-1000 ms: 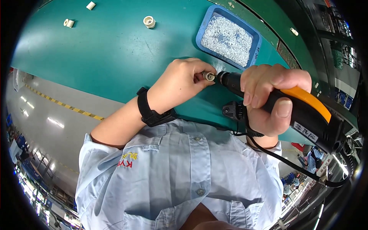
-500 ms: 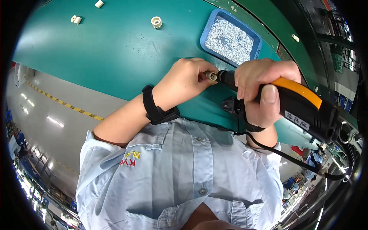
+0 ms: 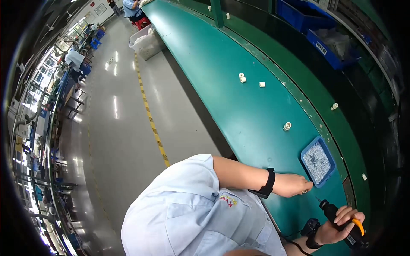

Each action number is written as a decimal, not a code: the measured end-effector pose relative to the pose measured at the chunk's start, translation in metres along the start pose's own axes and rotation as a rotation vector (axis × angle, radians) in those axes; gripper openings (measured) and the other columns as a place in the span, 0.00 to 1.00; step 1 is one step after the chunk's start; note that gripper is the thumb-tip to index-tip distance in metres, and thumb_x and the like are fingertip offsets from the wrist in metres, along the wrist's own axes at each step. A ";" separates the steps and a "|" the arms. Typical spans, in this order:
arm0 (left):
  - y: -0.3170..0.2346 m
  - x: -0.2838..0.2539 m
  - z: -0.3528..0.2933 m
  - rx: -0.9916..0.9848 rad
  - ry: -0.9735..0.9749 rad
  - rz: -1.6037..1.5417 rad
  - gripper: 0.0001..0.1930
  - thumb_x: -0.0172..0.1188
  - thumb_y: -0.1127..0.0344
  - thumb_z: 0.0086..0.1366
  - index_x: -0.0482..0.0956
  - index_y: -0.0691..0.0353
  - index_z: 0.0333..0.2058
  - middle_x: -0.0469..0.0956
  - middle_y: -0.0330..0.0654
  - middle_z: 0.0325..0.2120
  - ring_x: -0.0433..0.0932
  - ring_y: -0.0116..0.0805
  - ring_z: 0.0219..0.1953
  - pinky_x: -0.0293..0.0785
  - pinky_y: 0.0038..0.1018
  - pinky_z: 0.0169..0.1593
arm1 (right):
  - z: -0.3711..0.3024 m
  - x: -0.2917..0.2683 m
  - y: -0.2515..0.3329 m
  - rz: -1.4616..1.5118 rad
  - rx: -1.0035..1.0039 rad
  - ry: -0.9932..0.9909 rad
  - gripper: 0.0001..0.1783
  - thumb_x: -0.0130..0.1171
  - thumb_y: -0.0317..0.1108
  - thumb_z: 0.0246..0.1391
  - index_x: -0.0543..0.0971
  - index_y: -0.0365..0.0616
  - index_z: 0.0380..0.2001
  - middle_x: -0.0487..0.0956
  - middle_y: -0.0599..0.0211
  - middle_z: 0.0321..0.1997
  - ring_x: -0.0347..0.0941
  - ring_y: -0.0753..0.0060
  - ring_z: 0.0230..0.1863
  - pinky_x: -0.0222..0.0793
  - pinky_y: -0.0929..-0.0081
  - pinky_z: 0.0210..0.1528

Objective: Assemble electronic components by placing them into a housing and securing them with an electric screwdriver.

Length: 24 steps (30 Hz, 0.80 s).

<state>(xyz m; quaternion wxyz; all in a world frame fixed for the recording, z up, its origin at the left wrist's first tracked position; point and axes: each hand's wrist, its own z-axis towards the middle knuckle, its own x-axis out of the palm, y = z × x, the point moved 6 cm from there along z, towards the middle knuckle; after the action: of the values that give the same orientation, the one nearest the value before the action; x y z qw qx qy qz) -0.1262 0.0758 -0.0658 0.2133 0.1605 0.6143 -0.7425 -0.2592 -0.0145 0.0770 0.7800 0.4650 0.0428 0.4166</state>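
My left hand [image 3: 291, 184] is closed at the near edge of the blue tray, pinching a small whitish cylindrical fitting [image 3: 304, 192] between thumb and fingers. To its right, my right hand [image 3: 336, 230] wraps round a black electric screwdriver [image 3: 328, 208] with an orange lever. The thin bit of the screwdriver points toward the fitting, with a gap between them. The blue tray [image 3: 320, 140] holds a heap of small silvery pieces, probably screws.
On the green bench [image 3: 239, 115] stand an upright white fitting [image 3: 287, 126] and, farther off, several smaller ones [image 3: 262, 84]. A darker green strip [image 3: 341, 141] along the right carries more fittings [image 3: 334, 106]. Blue crates [image 3: 331, 53] and a translucent bin [image 3: 149, 50] lie beyond. A person [image 3: 132, 7] sits far off.
The view has swung left and farther out along the bench. The screwdriver has come away from the fitting, leaving its bit bare. Both hands keep their holds.
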 end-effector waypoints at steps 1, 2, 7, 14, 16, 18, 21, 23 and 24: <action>0.001 0.005 0.003 0.005 0.034 0.049 0.14 0.57 0.73 0.60 0.69 0.64 0.45 0.76 0.51 0.34 0.76 0.53 0.43 0.72 0.43 0.44 | -0.003 -0.005 0.002 0.010 -0.018 -0.002 0.11 0.50 0.39 0.62 0.66 0.43 0.39 0.60 0.76 0.18 0.56 0.85 0.19 0.52 0.83 0.26; 0.003 0.007 0.004 0.013 0.037 0.068 0.14 0.57 0.73 0.60 0.69 0.64 0.45 0.76 0.51 0.34 0.76 0.53 0.43 0.72 0.43 0.44 | -0.006 -0.009 0.002 -0.006 0.002 -0.021 0.11 0.49 0.38 0.63 0.66 0.43 0.39 0.60 0.76 0.19 0.56 0.85 0.19 0.52 0.83 0.26; -0.012 0.003 0.006 0.106 -0.046 0.055 0.14 0.57 0.74 0.57 0.70 0.63 0.44 0.76 0.50 0.37 0.77 0.52 0.41 0.73 0.43 0.42 | -0.027 -0.034 0.017 -0.122 0.054 -0.069 0.10 0.47 0.37 0.63 0.67 0.43 0.40 0.62 0.76 0.20 0.56 0.84 0.20 0.52 0.82 0.27; -0.029 -0.036 0.020 0.059 -0.234 0.257 0.13 0.66 0.61 0.56 0.79 0.60 0.37 0.77 0.46 0.35 0.77 0.50 0.38 0.75 0.39 0.41 | -0.043 -0.040 0.030 -0.049 0.028 0.005 0.14 0.54 0.39 0.59 0.66 0.43 0.42 0.63 0.75 0.18 0.58 0.81 0.18 0.54 0.80 0.25; -0.016 -0.056 0.039 0.069 -0.276 0.381 0.11 0.66 0.64 0.55 0.80 0.62 0.34 0.77 0.48 0.34 0.78 0.49 0.39 0.75 0.39 0.42 | -0.041 -0.038 0.033 -0.044 0.036 0.015 0.18 0.57 0.41 0.57 0.65 0.43 0.43 0.64 0.74 0.17 0.59 0.80 0.18 0.56 0.78 0.25; 0.003 -0.064 0.056 0.047 -0.186 0.537 0.09 0.67 0.67 0.54 0.81 0.62 0.33 0.78 0.47 0.34 0.78 0.46 0.37 0.76 0.37 0.40 | -0.041 -0.043 0.034 -0.087 0.029 -0.017 0.19 0.57 0.41 0.56 0.65 0.43 0.43 0.64 0.74 0.17 0.59 0.79 0.18 0.56 0.78 0.25; 0.022 -0.059 0.080 -0.061 -0.009 0.493 0.07 0.67 0.68 0.53 0.82 0.62 0.31 0.79 0.46 0.33 0.79 0.44 0.36 0.76 0.35 0.40 | -0.039 -0.045 0.032 -0.091 0.036 -0.009 0.20 0.58 0.41 0.56 0.65 0.42 0.44 0.65 0.73 0.18 0.61 0.78 0.19 0.57 0.77 0.25; 0.036 -0.050 0.087 -0.292 0.212 0.300 0.06 0.68 0.69 0.51 0.83 0.64 0.29 0.81 0.47 0.33 0.80 0.43 0.37 0.75 0.36 0.42 | -0.036 -0.051 0.030 -0.106 0.058 -0.020 0.20 0.58 0.42 0.55 0.65 0.42 0.44 0.66 0.72 0.18 0.62 0.77 0.19 0.58 0.77 0.26; 0.034 -0.052 0.089 -0.296 0.220 0.280 0.06 0.68 0.69 0.51 0.83 0.64 0.29 0.81 0.47 0.33 0.80 0.43 0.37 0.75 0.36 0.42 | -0.035 -0.054 0.029 -0.109 0.077 -0.025 0.20 0.58 0.42 0.55 0.66 0.43 0.44 0.66 0.72 0.19 0.62 0.76 0.20 0.59 0.77 0.27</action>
<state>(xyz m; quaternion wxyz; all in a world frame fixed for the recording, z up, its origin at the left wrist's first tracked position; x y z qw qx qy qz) -0.0620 -0.0105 -0.0514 0.2671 0.2909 0.7077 -0.5858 -0.3276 -0.0216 0.0621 0.7837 0.4966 0.0744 0.3655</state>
